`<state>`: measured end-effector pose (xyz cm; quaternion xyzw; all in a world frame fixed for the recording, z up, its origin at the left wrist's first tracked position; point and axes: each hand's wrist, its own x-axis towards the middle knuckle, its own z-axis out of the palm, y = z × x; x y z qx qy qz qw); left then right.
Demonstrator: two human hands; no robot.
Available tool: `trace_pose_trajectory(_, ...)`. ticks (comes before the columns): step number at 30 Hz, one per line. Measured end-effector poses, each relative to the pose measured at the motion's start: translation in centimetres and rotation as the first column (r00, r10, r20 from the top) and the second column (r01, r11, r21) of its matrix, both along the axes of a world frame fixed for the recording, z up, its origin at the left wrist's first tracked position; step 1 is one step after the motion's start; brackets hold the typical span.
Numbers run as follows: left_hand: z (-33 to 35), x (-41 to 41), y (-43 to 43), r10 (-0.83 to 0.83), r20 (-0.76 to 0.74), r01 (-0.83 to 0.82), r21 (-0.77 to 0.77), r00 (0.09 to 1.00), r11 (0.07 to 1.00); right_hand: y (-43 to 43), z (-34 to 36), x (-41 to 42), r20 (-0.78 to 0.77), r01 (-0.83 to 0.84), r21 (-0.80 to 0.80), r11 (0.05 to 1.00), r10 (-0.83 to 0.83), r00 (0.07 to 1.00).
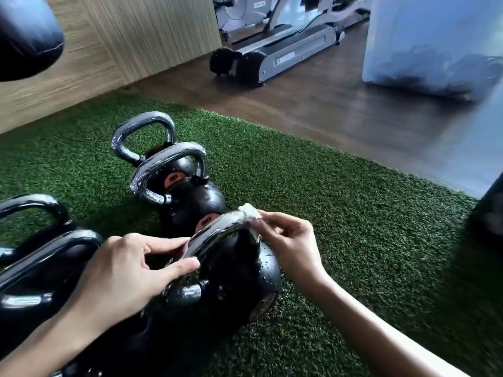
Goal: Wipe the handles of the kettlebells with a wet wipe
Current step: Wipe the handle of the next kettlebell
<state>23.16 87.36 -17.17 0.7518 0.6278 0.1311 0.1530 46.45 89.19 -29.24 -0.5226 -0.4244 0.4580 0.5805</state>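
My right hand [288, 238] pinches the wet wipe [250, 212] against the right bend of the handle [217, 231] of the nearest kettlebell [242, 276]. My left hand [128, 273] pinches that handle's left side (droplets bead the black ball). A second kettlebell [190, 200] stands just behind on green turf [340, 213].

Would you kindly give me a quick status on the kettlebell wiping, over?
Left hand pinches handle of nearest kettlebell, left side. Right hand presses wipe on handle's right bend. Neighbouring kettlebells close, none blocking.
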Motion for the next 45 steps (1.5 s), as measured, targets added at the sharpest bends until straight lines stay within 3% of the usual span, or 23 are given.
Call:
trace_pose_trajectory(3,0.2,1.1,0.4,-0.023,0.005,0.023,0.027,1.000,0.999,0.1,-0.8,0.5,-0.213,-0.007,-0.094,0.996,-0.013,0.977)
trace_pose_trajectory(5,0.0,2.1,0.9,-0.053,-0.030,0.054,0.058,0.998,0.997,-0.3,-0.6,1.0,-0.275,-0.021,-0.168,0.986,-0.026,0.961)
trace_pose_trajectory(8,-0.4,4.0,1.9,-0.102,-0.061,0.109,0.123,0.993,0.986,-0.6,-0.1,2.8,-0.244,0.019,-0.236,0.972,-0.078,0.967)
trace_pose_trajectory(11,-0.6,4.4,2.7,-0.134,-0.022,0.136,0.132,0.991,0.982,-0.5,2.4,4.4,-0.202,0.015,-0.194,0.981,-0.055,0.978)
trace_pose_trajectory(15,-2.0,2.8,2.3,-0.150,0.336,0.112,0.130,0.930,0.985,-0.9,7.1,3.6,-0.120,-0.181,-0.090,0.979,0.170,0.978)
trace_pose_trajectory(18,-2.3,2.7,1.8,-0.131,0.629,0.031,0.168,0.766,0.985,-0.8,10.3,1.4,0.001,-0.305,-0.040,0.952,0.305,0.952)
trace_pose_trajectory(21,-1.4,2.9,1.6,-0.110,0.750,0.038,0.112,0.652,0.993,-0.4,11.9,-0.6,0.042,-0.387,-0.032,0.921,0.388,0.921)
trace_pose_trajectory(25,-1.5,2.1,0.9,-0.127,0.624,-0.032,0.236,0.771,0.971,0.3,12.0,-1.7,0.033,-0.433,-0.062,0.899,0.436,0.899)
trace_pose_trajectory(27,-1.7,0.8,1.1,-0.097,0.560,-0.077,0.280,0.823,0.957,1.2,11.2,-1.1,0.245,-0.397,-0.039,0.917,0.394,0.886)
trace_pose_trajectory(28,-1.7,0.3,1.1,-0.095,0.512,-0.068,0.290,0.854,0.955,1.9,10.6,-0.4,0.447,-0.378,-0.002,0.926,0.339,0.828)
trace_pose_trajectory(30,-1.8,-0.2,0.9,-0.140,0.391,0.015,0.306,0.910,0.952,2.9,9.8,0.9,0.808,-0.445,-0.021,0.895,0.277,0.520)
trace_pose_trajectory(31,-2.0,-0.3,0.7,-0.176,0.326,0.067,0.318,0.929,0.946,3.2,9.7,1.4,0.894,-0.490,-0.076,0.868,0.277,0.352)
trace_pose_trajectory(32,-2.1,-0.2,0.4,-0.206,0.271,0.112,0.323,0.940,0.940,3.5,9.4,1.8,0.929,-0.518,-0.116,0.848,0.277,0.245)
trace_pose_trajectory(34,-2.3,0.1,0.4,-0.240,0.212,0.166,0.314,0.947,0.935,4.1,9.2,2.1,0.956,-0.540,-0.122,0.833,0.246,0.162)
trace_pose_trajectory(38,-2.8,0.8,1.3,-0.263,0.167,0.199,0.324,0.950,0.925,5.1,7.9,3.0,0.982,-0.576,-0.037,0.817,0.135,0.130)
trace_pose_trajectory(41,-2.7,1.6,2.2,-0.220,0.075,0.182,0.349,0.973,0.920,5.8,6.7,4.2,0.975,-0.548,-0.021,0.836,0.137,0.172)
trace_pose_trajectory(45,-2.0,3.2,3.5,-0.236,0.123,0.195,0.275,0.964,0.941,6.4,6.5,5.1,0.933,-0.524,-0.003,0.851,0.191,0.304)
